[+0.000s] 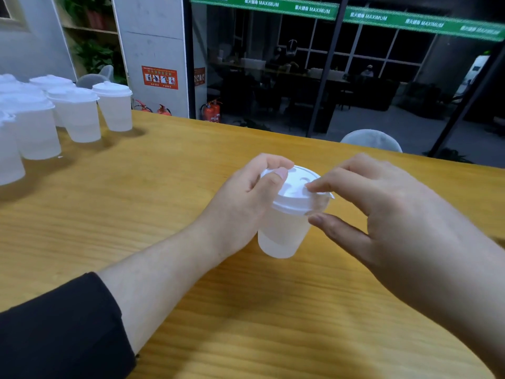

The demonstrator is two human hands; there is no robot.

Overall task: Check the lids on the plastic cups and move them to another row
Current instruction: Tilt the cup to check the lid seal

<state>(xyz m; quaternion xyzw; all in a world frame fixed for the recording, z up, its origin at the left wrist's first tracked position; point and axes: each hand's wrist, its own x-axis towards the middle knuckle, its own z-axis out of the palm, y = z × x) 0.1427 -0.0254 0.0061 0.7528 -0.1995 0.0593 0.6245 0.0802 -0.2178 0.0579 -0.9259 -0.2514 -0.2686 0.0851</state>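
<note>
Cup [281, 236]: translucent frosted plastic, matt, smooth. Lid [293, 192]: opaque white plastic, smooth, slight sheen. Surface [153, 203]: yellow wood-grain finish, satin, visibly streaked. Sleeve [54, 332]: black matt cloth. Grouped cups [79, 119]: same frosted plastic, white lids.

Wooden table [164, 214] bearing lidded cups [76, 116]

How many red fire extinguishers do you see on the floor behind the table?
3. Two lie low by the white pillar, only their tops showing above the table edge. One stands upright behind the glass. The table may hide more.
</note>
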